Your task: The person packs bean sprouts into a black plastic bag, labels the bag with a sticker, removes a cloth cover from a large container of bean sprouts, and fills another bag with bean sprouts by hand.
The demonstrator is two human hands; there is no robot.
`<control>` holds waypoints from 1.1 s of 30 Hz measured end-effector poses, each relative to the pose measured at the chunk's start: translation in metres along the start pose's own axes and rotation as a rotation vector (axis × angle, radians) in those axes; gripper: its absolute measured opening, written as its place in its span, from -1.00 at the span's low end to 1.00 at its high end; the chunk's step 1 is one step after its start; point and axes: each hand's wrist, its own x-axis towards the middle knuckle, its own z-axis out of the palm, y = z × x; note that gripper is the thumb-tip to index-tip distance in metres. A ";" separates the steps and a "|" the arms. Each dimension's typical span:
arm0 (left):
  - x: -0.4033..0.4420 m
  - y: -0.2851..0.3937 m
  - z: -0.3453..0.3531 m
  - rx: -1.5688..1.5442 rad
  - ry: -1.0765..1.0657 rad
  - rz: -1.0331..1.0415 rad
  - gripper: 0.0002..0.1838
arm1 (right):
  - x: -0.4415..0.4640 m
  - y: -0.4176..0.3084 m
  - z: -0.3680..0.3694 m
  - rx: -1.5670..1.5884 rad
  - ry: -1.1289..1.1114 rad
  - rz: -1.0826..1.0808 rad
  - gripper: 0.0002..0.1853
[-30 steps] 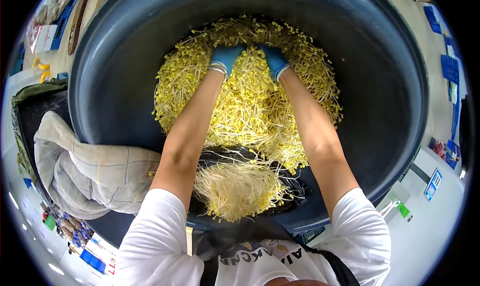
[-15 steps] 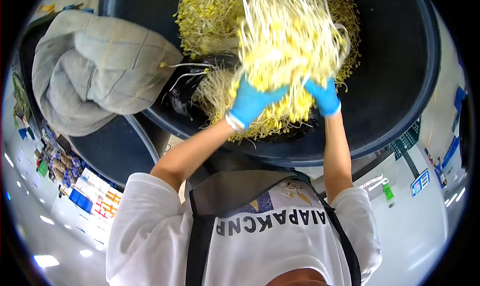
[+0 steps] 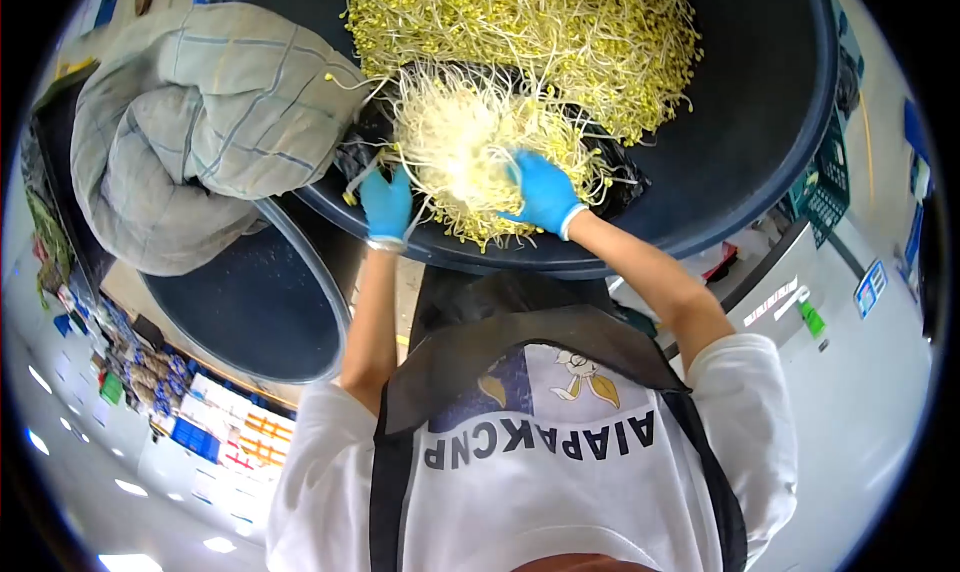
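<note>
A clump of bean sprouts (image 3: 460, 137), pale stems upward and yellow heads around it, rests in a black plastic bag (image 3: 625, 177) at the near side of a large dark tub (image 3: 770, 122). At the clump's left side is my blue-gloved left hand (image 3: 386, 207), its fingers apart beside the bag's edge. My blue-gloved right hand (image 3: 545, 194) presses into the clump from the right, fingers curled around sprouts and partly hidden by them. A broad heap of bean sprouts (image 3: 540, 22) lies behind the bag in the tub.
A rolled grey checked cloth (image 3: 210, 122) sits left of the tub. Below it is a second dark tub (image 3: 250, 302). To the right are a green plastic crate (image 3: 825, 177) and a light-coloured surface (image 3: 800, 392). Stacked goods (image 3: 140, 372) stand at the far left.
The raised sprout clump has come down into the bag. My left hand has shifted left to the bag's edge, and my right hand has moved left and slightly nearer me. The larger heap is now exposed.
</note>
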 end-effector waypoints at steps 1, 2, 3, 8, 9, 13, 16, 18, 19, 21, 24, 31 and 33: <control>-0.017 0.002 0.000 -0.052 -0.012 0.020 -0.62 | 0.011 -0.007 0.018 -0.006 0.035 -0.104 -0.12; -0.031 0.004 0.000 -0.109 -0.015 0.039 -0.61 | 0.025 -0.020 0.026 -0.168 -0.089 -0.227 -0.20; -0.044 0.009 -0.004 -0.256 -0.045 -0.007 -0.63 | 0.038 -0.037 0.041 -0.300 0.005 -0.322 -0.29; -0.057 -0.021 -0.015 -0.460 0.026 -0.041 -0.69 | 0.158 -0.100 0.033 -0.200 -0.280 -0.085 -0.66; -0.055 -0.018 -0.020 -0.336 0.068 -0.067 -0.70 | 0.185 -0.090 0.071 -0.126 -0.139 0.025 -0.66; -0.041 -0.008 -0.043 -0.512 -0.084 -0.312 -0.78 | 0.163 -0.083 -0.003 0.076 -0.380 0.015 -0.51; -0.030 0.013 -0.071 -0.669 -0.313 -0.356 -0.63 | 0.118 -0.036 -0.010 0.263 -0.257 -0.258 0.01; -0.017 0.033 -0.095 -0.331 -0.478 -0.446 -0.58 | 0.082 -0.006 -0.064 0.491 -0.246 -0.321 -0.23; -0.005 0.043 -0.106 -0.300 -0.604 -0.596 -0.55 | 0.076 0.018 -0.076 0.524 -0.123 -0.311 -0.38; 0.028 0.085 -0.107 -0.114 -0.565 -0.306 -0.63 | 0.064 0.069 -0.114 0.982 0.088 -0.022 -0.37; 0.091 0.174 -0.077 -0.409 -0.599 -0.190 -0.64 | 0.075 0.204 -0.158 1.229 0.562 0.355 -0.42; 0.305 0.289 0.169 -0.780 -0.799 -0.129 -0.59 | 0.143 0.370 -0.221 0.456 0.989 0.467 -0.29; 0.359 0.324 0.241 -0.559 -0.743 -0.200 -0.55 | 0.150 0.348 -0.249 0.683 0.831 0.600 -0.23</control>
